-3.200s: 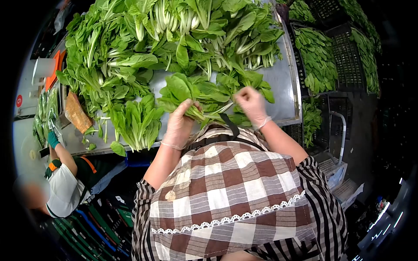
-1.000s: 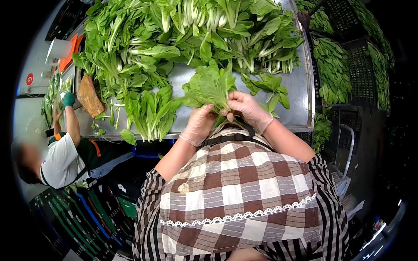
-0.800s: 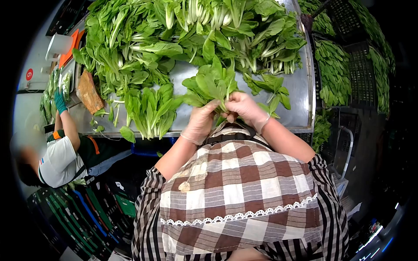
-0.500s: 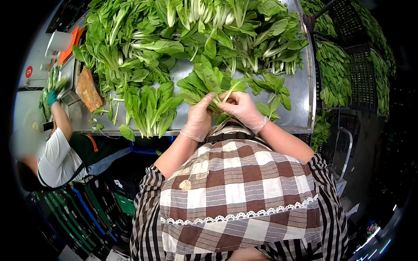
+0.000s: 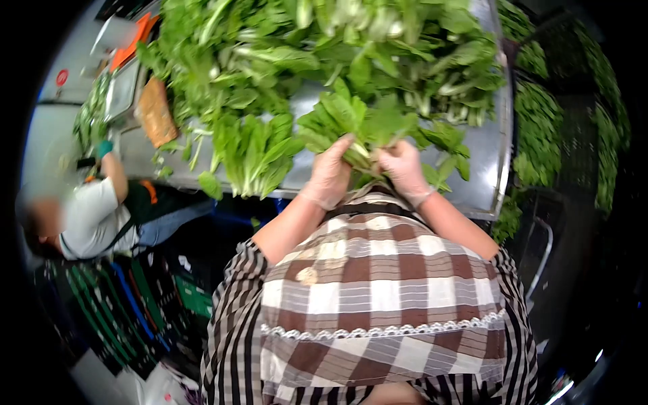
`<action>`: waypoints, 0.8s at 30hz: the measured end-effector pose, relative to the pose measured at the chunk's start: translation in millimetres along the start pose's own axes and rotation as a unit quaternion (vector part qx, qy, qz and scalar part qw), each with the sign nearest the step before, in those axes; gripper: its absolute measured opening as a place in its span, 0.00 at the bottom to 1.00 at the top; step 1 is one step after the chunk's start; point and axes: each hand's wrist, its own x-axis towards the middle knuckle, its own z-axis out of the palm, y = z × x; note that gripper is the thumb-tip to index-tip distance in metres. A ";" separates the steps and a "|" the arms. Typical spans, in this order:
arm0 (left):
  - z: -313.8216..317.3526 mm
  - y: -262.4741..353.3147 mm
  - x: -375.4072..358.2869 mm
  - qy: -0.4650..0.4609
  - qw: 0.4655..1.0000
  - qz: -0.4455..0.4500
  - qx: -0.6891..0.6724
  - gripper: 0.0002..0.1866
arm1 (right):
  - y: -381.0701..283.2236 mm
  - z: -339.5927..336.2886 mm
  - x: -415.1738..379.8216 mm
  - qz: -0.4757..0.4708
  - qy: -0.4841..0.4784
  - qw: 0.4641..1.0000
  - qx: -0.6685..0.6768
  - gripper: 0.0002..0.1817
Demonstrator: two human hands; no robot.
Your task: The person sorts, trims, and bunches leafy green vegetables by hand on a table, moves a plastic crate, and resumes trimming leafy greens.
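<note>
In clear gloves, both my hands are at the table's near edge, close to my apron. My left hand point(image 5: 329, 174) is closed around the stems of a bunch of leafy greens point(image 5: 341, 115), its leaves pointing away from me. Just to its right, my right hand point(image 5: 405, 170) pinches the base of a broad leaf point(image 5: 391, 125), which is blurred and overlaps the bunch. A neat pile of greens point(image 5: 253, 152) lies left of my hands, stems toward me. Loose leaves point(image 5: 445, 145) lie to the right.
A large heap of greens point(image 5: 270, 61) covers the back of the metal table point(image 5: 476, 179). At left are a brown block point(image 5: 156, 113), a scale point(image 5: 121, 91) and a co-worker's green-gloved hand point(image 5: 104, 148). Black crates of greens point(image 5: 536, 128) stand at right.
The whole view has shifted right and tilted slightly. My right hand has moved a little away from my left, and a broad leaf now shows above it. The co-worker's gloved hand has come lower.
</note>
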 end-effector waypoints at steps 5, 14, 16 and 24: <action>-11.6 30.5 -6.2 0.040 0.996 0.078 0.018 0.14 | 2.5 -16.5 10.5 0.123 -0.026 0.991 -0.038 0.13; -105.9 134.7 -40.6 0.164 0.865 0.196 0.432 0.38 | 10.3 -50.8 -12.8 -0.055 -0.043 0.919 -0.388 0.21; -154.5 144.2 -19.0 0.237 0.578 0.303 0.720 0.46 | 11.9 -58.6 -22.4 -0.042 -0.028 0.915 -0.399 0.17; -204.3 133.8 19.5 0.282 0.536 0.262 0.752 0.44 | 19.5 -123.0 -33.4 -0.062 0.193 0.918 -0.342 0.10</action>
